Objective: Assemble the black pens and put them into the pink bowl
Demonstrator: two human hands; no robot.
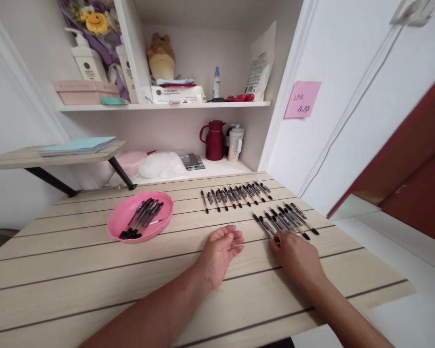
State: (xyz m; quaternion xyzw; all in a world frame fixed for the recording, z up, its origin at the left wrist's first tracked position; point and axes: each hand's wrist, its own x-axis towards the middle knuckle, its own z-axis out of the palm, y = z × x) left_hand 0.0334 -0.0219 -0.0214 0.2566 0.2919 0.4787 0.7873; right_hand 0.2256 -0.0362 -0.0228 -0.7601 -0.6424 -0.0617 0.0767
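Note:
My left hand (219, 251) rests palm-up on the wooden table (76, 270), fingers loosely spread and holding nothing. To its right, my right hand (297, 256) lies palm-down, its fingertips touching the near end of a pen in the front row of black pens (284, 220). A second row of black pens (235, 195) lies farther back. A pink dish (112, 224) with several more black pens (141, 218) sits to the left.
A shelf unit behind the table holds a red jug (213, 140), a small cup (235, 142), bottles, boxes and a plush toy (161, 55). A pink note (302, 99) is stuck on the white wall. A side shelf (29, 157) carries books at left.

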